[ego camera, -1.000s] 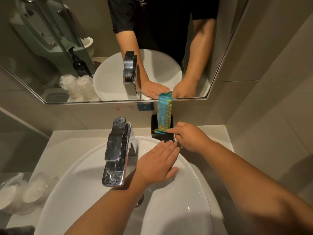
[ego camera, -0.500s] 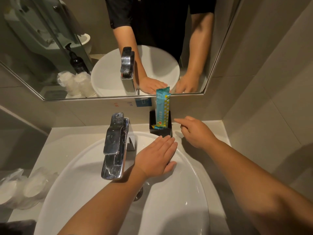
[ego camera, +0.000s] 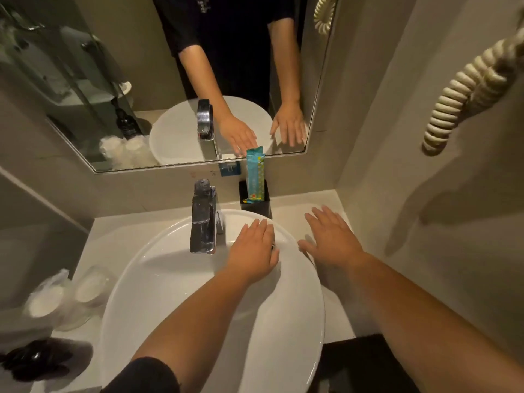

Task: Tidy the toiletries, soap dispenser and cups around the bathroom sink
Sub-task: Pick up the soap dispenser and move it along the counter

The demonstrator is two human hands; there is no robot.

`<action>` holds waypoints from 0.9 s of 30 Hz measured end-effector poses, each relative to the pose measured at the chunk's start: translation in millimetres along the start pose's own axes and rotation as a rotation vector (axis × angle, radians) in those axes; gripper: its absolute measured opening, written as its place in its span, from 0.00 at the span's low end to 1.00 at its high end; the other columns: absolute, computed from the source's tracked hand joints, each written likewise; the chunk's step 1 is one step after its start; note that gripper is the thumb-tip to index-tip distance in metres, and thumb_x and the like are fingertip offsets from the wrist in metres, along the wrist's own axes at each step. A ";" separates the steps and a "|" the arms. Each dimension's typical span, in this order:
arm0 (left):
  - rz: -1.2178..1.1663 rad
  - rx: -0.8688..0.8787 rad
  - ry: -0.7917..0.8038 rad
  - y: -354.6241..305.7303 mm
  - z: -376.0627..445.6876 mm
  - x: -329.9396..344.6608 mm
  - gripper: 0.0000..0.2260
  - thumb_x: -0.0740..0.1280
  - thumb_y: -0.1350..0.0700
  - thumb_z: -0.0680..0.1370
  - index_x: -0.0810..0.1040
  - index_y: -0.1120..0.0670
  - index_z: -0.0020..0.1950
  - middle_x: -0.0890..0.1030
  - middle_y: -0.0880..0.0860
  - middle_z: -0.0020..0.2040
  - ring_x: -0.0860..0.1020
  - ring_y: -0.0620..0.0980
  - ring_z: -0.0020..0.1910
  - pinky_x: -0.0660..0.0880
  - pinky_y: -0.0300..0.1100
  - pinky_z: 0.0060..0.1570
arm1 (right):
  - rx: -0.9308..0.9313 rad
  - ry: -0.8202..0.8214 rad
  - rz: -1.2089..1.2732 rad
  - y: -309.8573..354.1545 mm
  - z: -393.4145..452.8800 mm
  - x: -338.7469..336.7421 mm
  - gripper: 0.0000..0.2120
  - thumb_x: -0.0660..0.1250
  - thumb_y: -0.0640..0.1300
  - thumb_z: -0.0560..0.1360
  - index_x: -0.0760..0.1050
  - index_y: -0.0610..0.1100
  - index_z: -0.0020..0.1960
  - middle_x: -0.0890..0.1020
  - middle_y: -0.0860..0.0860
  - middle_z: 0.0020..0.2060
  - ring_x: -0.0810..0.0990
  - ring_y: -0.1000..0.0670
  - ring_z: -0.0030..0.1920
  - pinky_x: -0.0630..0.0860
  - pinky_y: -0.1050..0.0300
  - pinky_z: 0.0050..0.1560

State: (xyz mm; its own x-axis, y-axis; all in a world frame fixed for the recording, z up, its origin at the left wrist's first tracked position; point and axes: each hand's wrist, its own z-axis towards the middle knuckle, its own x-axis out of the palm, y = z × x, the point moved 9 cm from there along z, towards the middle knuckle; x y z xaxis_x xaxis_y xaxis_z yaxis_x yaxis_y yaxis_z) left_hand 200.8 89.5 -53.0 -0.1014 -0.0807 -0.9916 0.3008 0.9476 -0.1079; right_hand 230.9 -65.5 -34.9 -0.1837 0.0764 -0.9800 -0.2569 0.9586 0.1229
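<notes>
A teal toiletry packet (ego camera: 255, 177) stands upright in a small black holder (ego camera: 254, 204) against the back wall, behind the white basin (ego camera: 158, 276). My left hand (ego camera: 255, 248) lies flat over the basin's far rim, fingers spread, holding nothing. My right hand (ego camera: 330, 236) hovers flat over the counter (ego camera: 295, 211) to the right of the basin, fingers apart and empty, short of the holder. Two plastic-wrapped cups (ego camera: 68, 293) stand on the counter at the left. The dark soap dispenser (ego camera: 34, 358) sits at the lower left, blurred.
A chrome tap (ego camera: 203, 217) rises at the basin's back, left of my left hand. The mirror (ego camera: 170, 80) spans the wall above. A coiled cream cord (ego camera: 465, 92) hangs on the right wall. The counter ends in a dark gap at the lower right.
My right hand has drawn back from the packet and holder and opened flat over the counter. The view has tilted down and widened. My left hand stays on the basin rim.
</notes>
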 end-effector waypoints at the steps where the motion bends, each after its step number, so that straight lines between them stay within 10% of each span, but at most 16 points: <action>1: 0.001 -0.012 0.009 -0.9 -10.2 -1.6 0.28 0.52 0.44 0.80 0.55 0.57 0.76 0.58 0.57 0.77 0.54 0.56 0.76 0.49 0.53 0.74 | -0.007 0.004 -0.005 5.4 -12.0 1.6 0.35 0.54 0.65 0.76 0.52 0.50 0.77 0.54 0.49 0.78 0.46 0.46 0.78 0.47 0.45 0.77; 19: 0.071 -0.171 -0.241 -23.3 -221.9 -36.7 0.23 0.61 0.40 0.75 0.69 0.52 0.65 0.74 0.52 0.62 0.72 0.52 0.57 0.71 0.46 0.60 | -0.270 -0.068 -0.001 113.3 -168.7 29.1 0.39 0.60 0.68 0.72 0.56 0.49 0.75 0.60 0.49 0.76 0.56 0.45 0.76 0.49 0.47 0.74; 27: 0.070 -0.368 -0.198 -10.9 -336.4 -38.7 0.28 0.57 0.40 0.77 0.62 0.55 0.72 0.68 0.55 0.71 0.66 0.55 0.70 0.60 0.52 0.71 | -0.460 -0.063 -0.037 185.2 -233.6 26.9 0.38 0.62 0.67 0.71 0.61 0.46 0.73 0.66 0.46 0.73 0.64 0.43 0.72 0.59 0.46 0.72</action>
State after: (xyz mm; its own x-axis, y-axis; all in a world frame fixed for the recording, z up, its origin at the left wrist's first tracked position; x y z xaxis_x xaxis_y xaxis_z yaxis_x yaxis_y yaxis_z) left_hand -117.5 186.4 10.8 0.1021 -0.0364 -0.9941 -0.0622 0.9971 -0.0429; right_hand -43.3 50.1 -1.9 -0.1120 0.0750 -0.9909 -0.6591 0.7406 0.1306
